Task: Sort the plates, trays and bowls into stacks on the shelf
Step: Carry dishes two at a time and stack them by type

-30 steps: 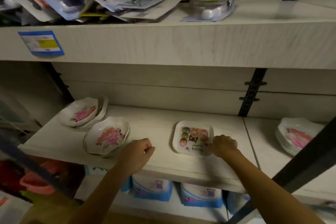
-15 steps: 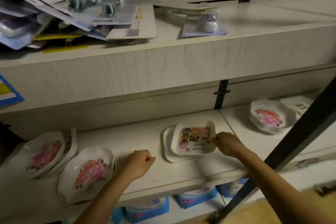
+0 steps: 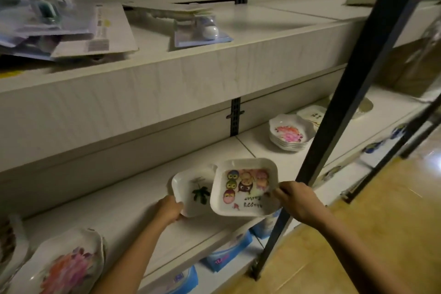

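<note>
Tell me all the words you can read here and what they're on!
"Happy Easter": cartoon tray, held by the right hand, upside down.
Palm tray, held by the left hand: no words show.
Blue packs under the shelf: lettering too blurred.
Packaging cards on the upper shelf: print too blurred.
Square plate at the back: marks too small.

Dim, seemingly motion-blurred, warped edges

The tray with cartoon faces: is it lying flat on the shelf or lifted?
Lifted: the right hand grips the cartoon tray by its edge, partly over the palm-tree tray that the left hand holds.
</note>
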`<action>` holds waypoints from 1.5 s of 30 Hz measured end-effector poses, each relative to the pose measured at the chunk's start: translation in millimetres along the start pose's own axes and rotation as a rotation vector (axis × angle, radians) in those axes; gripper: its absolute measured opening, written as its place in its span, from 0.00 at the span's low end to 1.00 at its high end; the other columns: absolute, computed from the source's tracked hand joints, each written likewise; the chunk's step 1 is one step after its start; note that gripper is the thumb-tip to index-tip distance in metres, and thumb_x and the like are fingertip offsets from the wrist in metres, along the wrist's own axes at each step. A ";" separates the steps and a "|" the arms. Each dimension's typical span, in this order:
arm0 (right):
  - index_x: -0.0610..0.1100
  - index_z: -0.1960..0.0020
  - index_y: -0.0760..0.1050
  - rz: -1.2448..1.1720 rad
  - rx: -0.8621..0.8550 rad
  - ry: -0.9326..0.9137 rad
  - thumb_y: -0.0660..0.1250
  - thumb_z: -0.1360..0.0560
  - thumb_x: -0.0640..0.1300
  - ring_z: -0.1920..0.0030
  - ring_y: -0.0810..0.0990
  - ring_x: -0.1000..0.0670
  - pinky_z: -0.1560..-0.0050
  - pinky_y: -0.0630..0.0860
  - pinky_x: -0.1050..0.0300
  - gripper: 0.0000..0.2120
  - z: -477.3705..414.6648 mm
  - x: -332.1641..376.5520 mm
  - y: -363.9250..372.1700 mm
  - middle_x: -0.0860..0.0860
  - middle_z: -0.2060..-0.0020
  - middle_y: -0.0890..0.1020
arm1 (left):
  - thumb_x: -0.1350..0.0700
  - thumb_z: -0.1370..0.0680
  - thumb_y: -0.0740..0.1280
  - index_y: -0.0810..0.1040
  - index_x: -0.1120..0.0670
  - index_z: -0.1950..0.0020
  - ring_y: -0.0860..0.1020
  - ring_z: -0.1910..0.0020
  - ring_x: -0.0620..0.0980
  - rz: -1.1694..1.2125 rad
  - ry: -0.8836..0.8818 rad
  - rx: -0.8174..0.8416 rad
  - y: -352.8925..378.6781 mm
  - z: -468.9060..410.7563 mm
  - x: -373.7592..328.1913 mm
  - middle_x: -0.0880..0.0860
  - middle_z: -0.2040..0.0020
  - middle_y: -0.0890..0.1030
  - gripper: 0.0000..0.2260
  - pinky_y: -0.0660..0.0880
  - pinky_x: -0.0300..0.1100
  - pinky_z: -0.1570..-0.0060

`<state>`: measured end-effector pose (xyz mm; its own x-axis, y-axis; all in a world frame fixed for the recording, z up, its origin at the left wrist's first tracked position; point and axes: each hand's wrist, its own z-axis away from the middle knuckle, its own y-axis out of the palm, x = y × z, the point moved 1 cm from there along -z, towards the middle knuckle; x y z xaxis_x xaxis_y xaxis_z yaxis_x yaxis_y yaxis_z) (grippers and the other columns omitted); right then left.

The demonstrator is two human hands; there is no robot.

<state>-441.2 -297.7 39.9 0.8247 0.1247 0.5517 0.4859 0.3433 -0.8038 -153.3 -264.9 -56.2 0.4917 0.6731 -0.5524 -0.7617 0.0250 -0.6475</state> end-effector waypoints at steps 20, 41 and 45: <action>0.35 0.57 0.79 -0.187 -0.181 0.197 0.57 0.20 0.45 0.62 0.76 0.44 0.58 0.73 0.47 0.17 106.2 -62.5 -9.6 0.38 0.61 0.81 | 0.60 0.24 0.61 0.78 0.62 0.60 0.72 0.66 0.53 0.158 0.441 -0.083 -13.1 78.9 -3.9 0.56 0.66 0.76 0.09 0.65 0.40 0.67; 0.29 0.54 0.77 -0.253 -0.293 0.264 0.57 0.21 0.44 0.65 0.72 0.46 0.62 0.67 0.52 0.19 149.7 -296.1 -149.0 0.32 0.58 0.80 | 0.53 0.29 0.62 0.77 0.69 0.62 0.69 0.66 0.56 0.164 0.537 -0.175 159.4 191.4 -152.9 0.68 0.65 0.77 0.17 0.64 0.44 0.67; 0.27 0.54 0.76 -0.243 -0.290 0.271 0.57 0.21 0.43 0.65 0.72 0.46 0.61 0.67 0.51 0.19 147.6 -335.7 -176.2 0.30 0.57 0.80 | 0.64 0.23 0.60 0.77 0.63 0.62 0.70 0.68 0.51 0.160 0.548 -0.187 197.2 208.3 -188.1 0.58 0.68 0.76 0.10 0.66 0.41 0.69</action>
<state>-846.4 -262.6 29.2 0.7038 -0.1885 0.6849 0.7037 0.0531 -0.7085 -483.9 -232.7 29.4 0.5603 0.1778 -0.8090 -0.7818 -0.2090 -0.5874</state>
